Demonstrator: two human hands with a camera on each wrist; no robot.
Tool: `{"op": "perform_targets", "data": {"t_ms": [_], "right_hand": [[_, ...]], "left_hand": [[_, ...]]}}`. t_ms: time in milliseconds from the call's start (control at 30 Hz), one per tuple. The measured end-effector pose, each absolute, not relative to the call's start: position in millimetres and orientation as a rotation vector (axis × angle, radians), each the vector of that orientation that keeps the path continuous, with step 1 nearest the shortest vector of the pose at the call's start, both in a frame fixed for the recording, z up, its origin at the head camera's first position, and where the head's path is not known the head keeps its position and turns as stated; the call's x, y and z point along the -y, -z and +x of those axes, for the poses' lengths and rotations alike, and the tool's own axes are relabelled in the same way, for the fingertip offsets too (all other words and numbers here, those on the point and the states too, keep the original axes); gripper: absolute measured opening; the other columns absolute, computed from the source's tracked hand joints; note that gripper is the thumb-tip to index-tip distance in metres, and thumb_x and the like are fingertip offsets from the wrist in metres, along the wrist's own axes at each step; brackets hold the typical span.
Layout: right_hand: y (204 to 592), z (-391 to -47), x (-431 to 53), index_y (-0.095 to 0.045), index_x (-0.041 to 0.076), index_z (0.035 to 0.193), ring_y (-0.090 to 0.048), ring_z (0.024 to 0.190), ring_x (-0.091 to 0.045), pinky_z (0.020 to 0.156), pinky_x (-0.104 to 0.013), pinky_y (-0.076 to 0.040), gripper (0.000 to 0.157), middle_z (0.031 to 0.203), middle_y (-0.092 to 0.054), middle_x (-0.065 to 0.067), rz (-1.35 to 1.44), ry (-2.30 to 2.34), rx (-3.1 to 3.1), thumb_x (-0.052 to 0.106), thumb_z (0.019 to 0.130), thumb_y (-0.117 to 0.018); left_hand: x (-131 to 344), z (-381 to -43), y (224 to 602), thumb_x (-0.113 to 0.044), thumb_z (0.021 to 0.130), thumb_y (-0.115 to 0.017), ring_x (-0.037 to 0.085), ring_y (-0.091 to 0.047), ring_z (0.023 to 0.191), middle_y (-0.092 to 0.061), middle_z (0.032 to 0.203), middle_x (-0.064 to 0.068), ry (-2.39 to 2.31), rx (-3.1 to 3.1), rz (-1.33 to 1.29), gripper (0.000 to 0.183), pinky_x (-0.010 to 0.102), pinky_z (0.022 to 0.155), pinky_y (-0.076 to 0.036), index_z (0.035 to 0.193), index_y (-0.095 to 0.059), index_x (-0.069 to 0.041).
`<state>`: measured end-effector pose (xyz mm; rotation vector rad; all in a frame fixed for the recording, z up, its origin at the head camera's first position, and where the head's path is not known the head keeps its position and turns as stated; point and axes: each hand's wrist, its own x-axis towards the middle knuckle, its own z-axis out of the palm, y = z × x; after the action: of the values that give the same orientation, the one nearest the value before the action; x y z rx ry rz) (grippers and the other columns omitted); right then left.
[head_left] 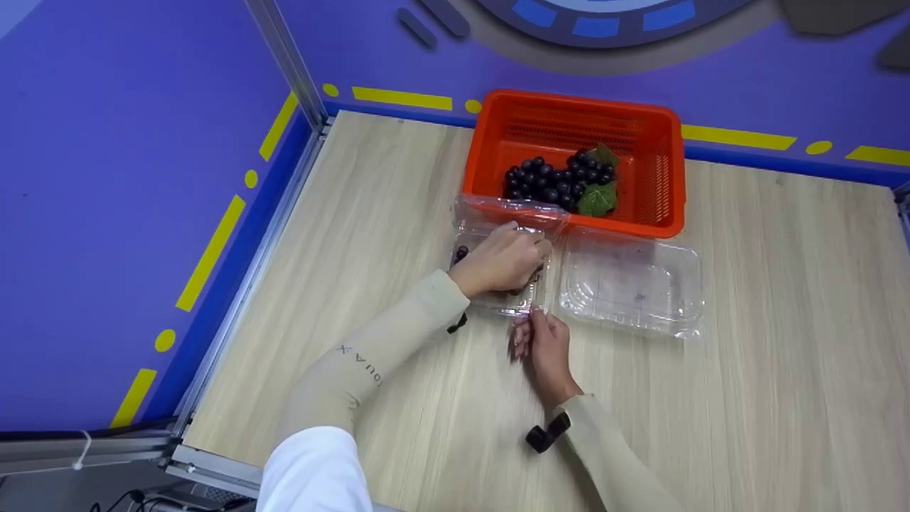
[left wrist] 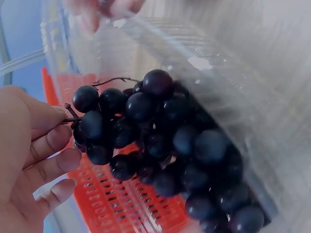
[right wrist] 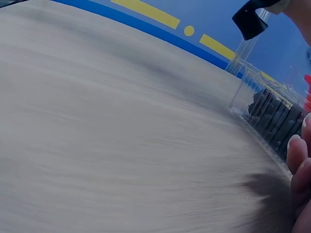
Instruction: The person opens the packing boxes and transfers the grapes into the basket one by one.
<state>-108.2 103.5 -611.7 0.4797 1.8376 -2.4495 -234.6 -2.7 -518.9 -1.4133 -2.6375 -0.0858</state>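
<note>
A bunch of dark grapes [left wrist: 160, 126] lies in a clear plastic box [head_left: 498, 307], whose raised lid [head_left: 490, 206] leans against the red basket. My left hand [head_left: 505, 259] is over the box, and its thumb and forefinger pinch the stem [left wrist: 73, 119] of the bunch; its other fingers are loosely bent. From above, that hand hides most of the grapes. My right hand [head_left: 551, 352] holds the near rim of the box between thumb and fingers, its other fingers curled. Only part of the right hand's fingers [right wrist: 297, 153] shows in the right wrist view.
Behind the box stands the red basket [head_left: 672, 178], with more dark grapes [head_left: 544, 181] and green leaves [head_left: 597, 200] inside. A second clear plastic box [head_left: 633, 288] sits to the right on the wooden table [head_left: 782, 355]. Blue panels [head_left: 142, 178] border the table.
</note>
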Motion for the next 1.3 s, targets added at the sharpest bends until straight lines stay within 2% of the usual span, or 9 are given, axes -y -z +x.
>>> {"op": "perform_targets", "data": {"t_ms": [233, 467, 700, 933, 1300], "right_hand": [[618, -111, -106, -0.062, -0.009, 0.08, -0.05, 0.037, -0.012, 0.036, -0.024, -0.038, 0.044, 0.052, -0.058, -0.003, 0.487, 2.48, -1.778, 0.02, 0.105, -0.038], [619, -111, -107, -0.064, -0.012, 0.086, -0.049, 0.038, -0.011, 0.037, -0.024, -0.039, 0.043, 0.055, -0.062, -0.003, 0.445, 2.532, -1.757, 0.019, 0.104, -0.041], [621, -111, -107, -0.062, -0.019, 0.094, -0.049, 0.039, -0.011, 0.038, -0.023, -0.039, 0.046, 0.056, -0.064, -0.003, 0.4, 2.521, -1.778, 0.019, 0.104, -0.039], [621, -111, -107, -0.063, -0.018, 0.094, -0.05, 0.039, -0.009, 0.038, -0.022, -0.038, 0.047, 0.056, -0.063, -0.001, 0.408, 2.504, -1.8, 0.021, 0.104, -0.04], [619, -112, -108, -0.062, -0.02, 0.096, -0.049, 0.039, -0.012, 0.037, -0.024, -0.039, 0.047, 0.057, -0.063, -0.003, 0.416, 2.492, -1.776, 0.019, 0.105, -0.038]], "left_hand": [[18, -234, 508, -0.024, 0.096, -0.053, 0.02, -0.058, 0.073, -0.067, 0.091, 0.001, 0.299, 2.737, -1.331, 0.015, 0.033, 0.067, -0.045, 0.097, -0.062, -0.012], [27, -232, 497, -0.023, 0.096, -0.054, 0.022, -0.06, 0.074, -0.066, 0.09, 0.003, 0.381, 2.668, -1.3, 0.015, 0.036, 0.067, -0.047, 0.093, -0.06, -0.01], [31, -229, 490, -0.024, 0.096, -0.054, 0.02, -0.063, 0.078, -0.065, 0.088, 0.002, 0.397, 2.654, -1.316, 0.015, 0.036, 0.071, -0.05, 0.093, -0.061, -0.01], [35, -226, 480, -0.024, 0.096, -0.056, 0.019, -0.065, 0.079, -0.066, 0.086, 0.001, 0.433, 2.671, -1.32, 0.016, 0.035, 0.074, -0.052, 0.091, -0.063, -0.012], [41, -226, 468, -0.023, 0.097, -0.055, 0.016, -0.061, 0.073, -0.066, 0.086, 0.0, 0.531, 2.652, -1.304, 0.014, 0.031, 0.068, -0.052, 0.092, -0.063, -0.012]]}}
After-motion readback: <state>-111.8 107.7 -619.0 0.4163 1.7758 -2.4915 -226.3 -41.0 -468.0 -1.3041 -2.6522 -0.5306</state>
